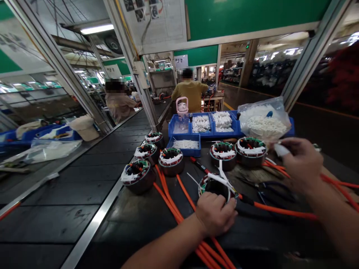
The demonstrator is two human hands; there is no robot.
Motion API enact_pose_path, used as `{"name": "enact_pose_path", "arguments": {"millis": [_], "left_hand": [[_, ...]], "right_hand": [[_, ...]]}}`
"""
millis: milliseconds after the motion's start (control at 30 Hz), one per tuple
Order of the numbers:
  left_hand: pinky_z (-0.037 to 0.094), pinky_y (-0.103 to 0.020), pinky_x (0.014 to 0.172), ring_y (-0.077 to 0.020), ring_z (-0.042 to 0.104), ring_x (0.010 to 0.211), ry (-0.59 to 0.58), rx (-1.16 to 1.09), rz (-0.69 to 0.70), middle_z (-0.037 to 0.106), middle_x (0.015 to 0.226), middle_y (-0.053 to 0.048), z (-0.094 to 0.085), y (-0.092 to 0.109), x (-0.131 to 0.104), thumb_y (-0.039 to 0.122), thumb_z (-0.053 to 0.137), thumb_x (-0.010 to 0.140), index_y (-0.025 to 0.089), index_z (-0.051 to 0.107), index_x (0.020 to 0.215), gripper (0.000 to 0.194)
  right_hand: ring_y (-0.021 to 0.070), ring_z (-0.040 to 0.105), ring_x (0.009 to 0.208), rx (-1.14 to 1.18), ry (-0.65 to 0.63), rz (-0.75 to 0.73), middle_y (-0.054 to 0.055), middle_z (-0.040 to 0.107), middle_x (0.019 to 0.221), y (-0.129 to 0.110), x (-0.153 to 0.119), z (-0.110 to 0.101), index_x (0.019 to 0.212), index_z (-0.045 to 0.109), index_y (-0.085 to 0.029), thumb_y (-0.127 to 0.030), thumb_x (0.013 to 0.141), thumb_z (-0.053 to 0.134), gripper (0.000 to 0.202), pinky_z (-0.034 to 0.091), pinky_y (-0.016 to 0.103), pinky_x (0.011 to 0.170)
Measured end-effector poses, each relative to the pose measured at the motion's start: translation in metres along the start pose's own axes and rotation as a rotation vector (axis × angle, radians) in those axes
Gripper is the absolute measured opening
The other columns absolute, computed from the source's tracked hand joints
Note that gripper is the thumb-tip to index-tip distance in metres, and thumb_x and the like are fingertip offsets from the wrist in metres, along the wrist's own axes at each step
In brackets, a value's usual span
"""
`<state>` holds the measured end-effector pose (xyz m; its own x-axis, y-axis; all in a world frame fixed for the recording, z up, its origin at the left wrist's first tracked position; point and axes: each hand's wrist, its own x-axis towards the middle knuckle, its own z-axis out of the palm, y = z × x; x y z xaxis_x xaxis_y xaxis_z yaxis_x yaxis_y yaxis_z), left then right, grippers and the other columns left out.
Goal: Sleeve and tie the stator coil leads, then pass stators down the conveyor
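My left hand (215, 213) is closed on the near rim of a motor stator (204, 183), a ring-shaped winding core lying on the dark bench. White sleeves (223, 178) and a thin white strand (193, 179) stick out of its top, and a thick orange cable (283, 211) runs from it to the right. Raised at the right, my right hand (304, 164) pinches a small white piece (281, 150) between thumb and fingers; its exact kind is unclear. Below that hand lie pliers with dark blue handles (276, 186).
Several finished-looking stators (137, 179) with orange cables (168, 201) stand around. Behind them are blue bins (185, 150) of white sleeves and a clear bag (265, 119) of white pieces. A slatted conveyor (98, 186) runs along the left. Two people (190, 93) work beyond.
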<state>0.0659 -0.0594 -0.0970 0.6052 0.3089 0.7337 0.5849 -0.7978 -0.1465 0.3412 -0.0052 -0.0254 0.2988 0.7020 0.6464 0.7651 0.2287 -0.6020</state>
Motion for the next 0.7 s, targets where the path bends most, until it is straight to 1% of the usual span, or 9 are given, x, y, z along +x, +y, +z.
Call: {"name": "enact_pose_path", "arguments": {"millis": [33,67,167,233,300,367,467,567,700], "left_hand": [[0.037,-0.029,0.051,-0.0129,0.053,0.058,-0.022,-0.030,-0.010,0.056,0.068,0.000,-0.002,0.000,0.000,0.034,0.053,0.079,0.017,0.056,0.102,0.029],[0.041,-0.030,0.056,-0.0136,0.056,0.064,-0.045,-0.070,-0.023,0.059,0.075,-0.002,-0.005,0.001,0.001,0.033,0.052,0.080,0.017,0.055,0.104,0.030],[0.047,-0.038,0.081,-0.0210,0.056,0.098,-0.063,-0.251,-0.073,0.056,0.110,-0.012,-0.020,0.002,0.000,0.033,0.055,0.079,0.016,0.048,0.117,0.042],[0.044,-0.046,0.091,-0.0265,0.050,0.111,0.041,-0.418,-0.098,0.046,0.121,-0.016,-0.032,0.002,-0.002,0.034,0.054,0.079,0.016,0.040,0.125,0.051],[0.044,-0.050,0.092,-0.0282,0.050,0.112,0.200,-0.589,-0.179,0.039,0.125,-0.016,-0.042,0.000,-0.006,0.035,0.050,0.081,0.019,0.033,0.130,0.054],[0.045,-0.050,0.090,-0.0267,0.053,0.108,0.275,-0.734,-0.332,0.035,0.127,-0.015,-0.048,-0.003,-0.011,0.032,0.046,0.083,0.022,0.028,0.132,0.053],[0.044,-0.048,0.092,-0.0235,0.055,0.105,0.149,-0.813,-0.496,0.041,0.125,-0.015,-0.050,-0.007,-0.016,0.023,0.047,0.083,0.020,0.025,0.134,0.056],[0.040,-0.047,0.096,-0.0238,0.052,0.108,0.003,-0.695,-0.459,0.052,0.116,-0.014,-0.049,-0.011,-0.017,0.019,0.053,0.079,0.016,0.029,0.133,0.059],[0.040,-0.044,0.095,-0.0235,0.050,0.109,-0.107,-0.545,-0.363,0.058,0.108,-0.010,-0.053,-0.015,-0.013,0.021,0.056,0.076,0.016,0.038,0.126,0.053]], "right_hand": [[0.0280,0.059,0.096,0.147,-0.006,-0.055,0.009,0.061,0.102,-0.014,-0.027,-0.006,0.102,0.050,-0.030,-0.033,0.085,0.048,0.018,0.047,0.044,0.085],[0.0268,0.060,0.095,0.272,-0.065,-0.131,0.007,0.062,0.101,-0.027,-0.055,-0.013,0.099,0.050,-0.030,-0.028,0.084,0.049,0.015,0.048,0.045,0.085],[0.0238,0.058,0.102,0.450,-0.316,-0.242,0.005,0.062,0.108,-0.053,-0.130,-0.034,0.102,0.048,-0.031,-0.016,0.086,0.042,0.023,0.050,0.044,0.083],[0.0227,0.057,0.104,0.470,-0.420,-0.250,0.005,0.061,0.110,-0.060,-0.167,-0.047,0.109,0.045,-0.032,-0.014,0.087,0.038,0.030,0.051,0.042,0.082],[0.0226,0.057,0.104,0.484,-0.450,-0.250,0.006,0.063,0.106,-0.060,-0.193,-0.055,0.113,0.043,-0.031,-0.014,0.088,0.036,0.032,0.053,0.042,0.081],[0.0224,0.058,0.103,0.488,-0.438,-0.227,0.007,0.064,0.104,-0.055,-0.210,-0.056,0.113,0.043,-0.030,-0.014,0.088,0.035,0.031,0.053,0.041,0.080],[0.0214,0.058,0.103,0.484,-0.418,-0.160,0.006,0.063,0.105,-0.045,-0.225,-0.051,0.113,0.042,-0.029,-0.012,0.088,0.033,0.032,0.053,0.041,0.082],[0.0205,0.058,0.104,0.468,-0.432,-0.137,0.005,0.063,0.106,-0.039,-0.231,-0.048,0.112,0.041,-0.029,-0.009,0.086,0.035,0.033,0.052,0.040,0.083],[0.0197,0.059,0.101,0.488,-0.388,-0.202,0.007,0.064,0.103,-0.040,-0.230,-0.051,0.112,0.044,-0.024,-0.009,0.086,0.036,0.031,0.054,0.035,0.080]]}}
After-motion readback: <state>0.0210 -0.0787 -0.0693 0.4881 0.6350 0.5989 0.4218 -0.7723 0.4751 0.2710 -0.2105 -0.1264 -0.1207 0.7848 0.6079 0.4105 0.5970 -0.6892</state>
